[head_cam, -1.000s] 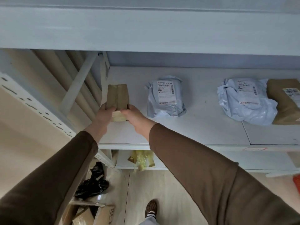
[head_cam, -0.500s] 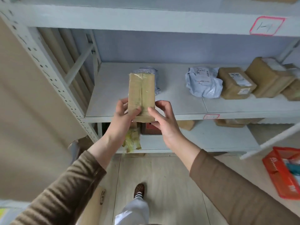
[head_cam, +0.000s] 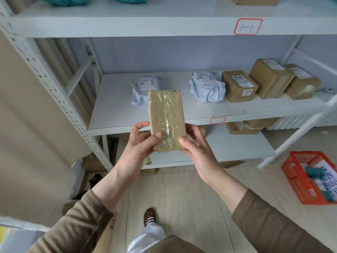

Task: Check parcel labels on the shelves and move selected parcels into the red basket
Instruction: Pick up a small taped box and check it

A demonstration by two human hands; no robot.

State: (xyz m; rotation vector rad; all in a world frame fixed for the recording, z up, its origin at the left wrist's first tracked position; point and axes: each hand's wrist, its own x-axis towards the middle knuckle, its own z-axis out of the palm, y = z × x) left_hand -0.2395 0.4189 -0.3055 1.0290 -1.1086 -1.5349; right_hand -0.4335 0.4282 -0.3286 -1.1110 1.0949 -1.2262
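Note:
I hold a small brown taped parcel (head_cam: 166, 117) upright in front of the middle shelf (head_cam: 116, 106). My left hand (head_cam: 140, 147) grips its lower left side and my right hand (head_cam: 196, 148) its lower right side. The side facing me shows clear tape and no label. The red basket (head_cam: 299, 178) sits on the floor at the right with parcels inside.
On the middle shelf lie two grey poly bags (head_cam: 145, 86) (head_cam: 207, 86) and three brown boxes (head_cam: 238, 85) to the right. More boxes (head_cam: 242, 126) rest on the lower shelf. A perforated shelf upright (head_cam: 54, 92) stands at left. My shoe (head_cam: 149, 216) is on the wooden floor.
Both hands have lifted the brown parcel off the shelf's left end and drawn it toward me. My head has pulled back, and the red basket has come into view.

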